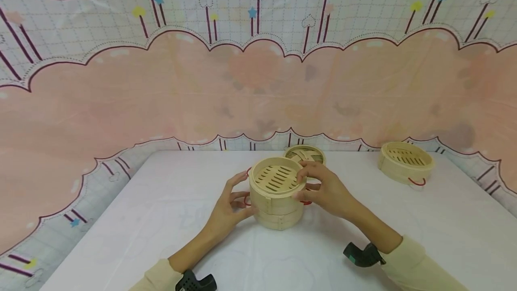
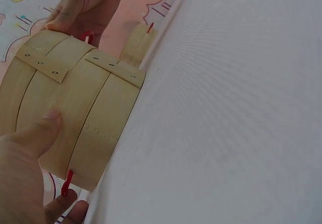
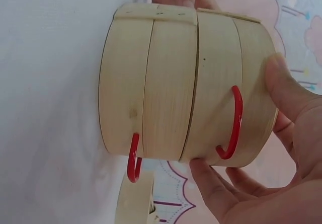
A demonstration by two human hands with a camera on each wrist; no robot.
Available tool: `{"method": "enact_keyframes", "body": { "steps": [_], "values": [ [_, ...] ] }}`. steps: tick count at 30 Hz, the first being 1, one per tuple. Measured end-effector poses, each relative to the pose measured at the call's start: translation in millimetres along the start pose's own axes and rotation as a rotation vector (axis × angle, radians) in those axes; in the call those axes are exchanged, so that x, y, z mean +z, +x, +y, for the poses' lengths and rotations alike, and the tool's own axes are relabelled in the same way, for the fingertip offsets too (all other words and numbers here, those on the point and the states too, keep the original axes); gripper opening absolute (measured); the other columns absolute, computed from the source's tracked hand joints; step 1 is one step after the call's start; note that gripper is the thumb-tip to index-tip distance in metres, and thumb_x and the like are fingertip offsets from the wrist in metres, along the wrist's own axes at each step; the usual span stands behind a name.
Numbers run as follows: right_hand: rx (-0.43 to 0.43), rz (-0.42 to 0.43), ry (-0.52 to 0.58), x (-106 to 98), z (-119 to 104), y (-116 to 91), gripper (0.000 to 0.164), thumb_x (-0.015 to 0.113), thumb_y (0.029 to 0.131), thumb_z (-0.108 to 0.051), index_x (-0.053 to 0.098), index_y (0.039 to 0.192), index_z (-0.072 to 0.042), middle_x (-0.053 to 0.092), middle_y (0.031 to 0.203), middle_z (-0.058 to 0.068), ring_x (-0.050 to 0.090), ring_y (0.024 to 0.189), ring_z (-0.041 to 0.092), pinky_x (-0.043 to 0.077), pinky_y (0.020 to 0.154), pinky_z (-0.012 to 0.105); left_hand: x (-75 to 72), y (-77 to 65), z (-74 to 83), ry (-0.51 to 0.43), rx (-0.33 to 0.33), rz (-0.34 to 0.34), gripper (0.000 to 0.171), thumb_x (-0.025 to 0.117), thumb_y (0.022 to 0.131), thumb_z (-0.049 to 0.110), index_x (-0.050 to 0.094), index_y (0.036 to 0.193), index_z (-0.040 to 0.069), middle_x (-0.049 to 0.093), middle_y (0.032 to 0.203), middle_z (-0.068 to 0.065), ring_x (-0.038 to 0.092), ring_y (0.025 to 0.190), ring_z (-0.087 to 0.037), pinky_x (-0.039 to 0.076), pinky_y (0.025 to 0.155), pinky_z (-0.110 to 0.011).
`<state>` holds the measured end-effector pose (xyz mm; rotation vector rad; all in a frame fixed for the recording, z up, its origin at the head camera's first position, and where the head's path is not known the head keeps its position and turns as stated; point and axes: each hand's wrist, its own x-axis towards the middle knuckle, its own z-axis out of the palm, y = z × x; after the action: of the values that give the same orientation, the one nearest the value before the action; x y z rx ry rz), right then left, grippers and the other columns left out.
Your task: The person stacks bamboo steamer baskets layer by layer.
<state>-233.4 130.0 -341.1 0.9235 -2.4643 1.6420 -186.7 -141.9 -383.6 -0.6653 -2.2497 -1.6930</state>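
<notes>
Two round bamboo steamer baskets stand stacked on the table, the upper basket [image 1: 278, 202] with a slatted top and the lower basket [image 1: 280, 222] beneath it. My left hand [image 1: 230, 205] holds the stack from the left; its thumb lies on the side wall near the seam in the left wrist view, its fingers round the far side. From the right, my right hand [image 1: 327, 187] grips the upper basket, thumb and fingers spread on its wall and rim. Red handles [image 3: 236, 123] stick out from the sides of both baskets.
Just behind the stack is a woven bamboo lid [image 1: 304, 152], partly hidden. Another slatted steamer basket [image 1: 405, 160] with a red handle sits at the back right of the white table [image 1: 161, 219]. A patterned cloth [image 1: 242, 89] hangs behind the table.
</notes>
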Motion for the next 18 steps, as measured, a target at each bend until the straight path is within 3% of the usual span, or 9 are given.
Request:
{"method": "enact_keyframes", "body": {
  "steps": [5, 11, 14, 18],
  "values": [
    [-0.004, -0.046, -0.020, -5, 2, 1, 0.039, 0.082, 0.075, -0.015, 0.056, 0.103, -0.009, 0.041, 0.139, 0.016, 0.042, 0.126, 0.039, 0.048, 0.091, 0.044, -0.4, 0.8, 2.0, 0.017, -0.020, -0.006, 0.084, 0.077, 0.078, 0.000, 0.030, 0.147, 0.010, 0.031, 0.148, -0.013, 0.055, 0.113, -0.035, 0.050, 0.083, -0.050],
    [0.061, -0.157, -0.069, -18, 5, 4, 0.074, 0.082, 0.076, -0.027, 0.040, 0.135, -0.016, 0.042, 0.139, 0.012, 0.052, 0.119, 0.036, 0.047, 0.092, 0.045, -2.0, 4.2, 7.6, 0.060, -0.030, -0.032, 0.085, 0.075, 0.080, 0.004, 0.027, 0.150, 0.014, 0.027, 0.150, -0.011, 0.046, 0.123, -0.037, 0.043, 0.088, -0.055],
    [0.063, -0.219, -0.066, -22, 8, 5, 0.085, 0.082, 0.075, -0.026, 0.032, 0.143, -0.017, 0.043, 0.139, 0.013, 0.052, 0.119, 0.034, 0.046, 0.094, 0.046, -3.7, 6.7, 6.1, 0.088, -0.075, -0.038, 0.089, 0.077, 0.080, 0.009, 0.024, 0.151, 0.020, 0.027, 0.152, -0.007, 0.042, 0.126, -0.038, 0.042, 0.090, -0.055],
    [0.063, -0.253, -0.074, -24, 12, 5, 0.091, 0.082, 0.075, -0.023, 0.027, 0.147, -0.015, 0.046, 0.139, 0.014, 0.050, 0.121, 0.032, 0.045, 0.095, 0.047, -6.2, 10.4, 10.6, 0.111, -0.136, -0.044, 0.091, 0.078, 0.080, 0.011, 0.024, 0.152, 0.020, 0.030, 0.152, -0.011, 0.041, 0.127, -0.039, 0.042, 0.091, -0.055]
  ]
}}
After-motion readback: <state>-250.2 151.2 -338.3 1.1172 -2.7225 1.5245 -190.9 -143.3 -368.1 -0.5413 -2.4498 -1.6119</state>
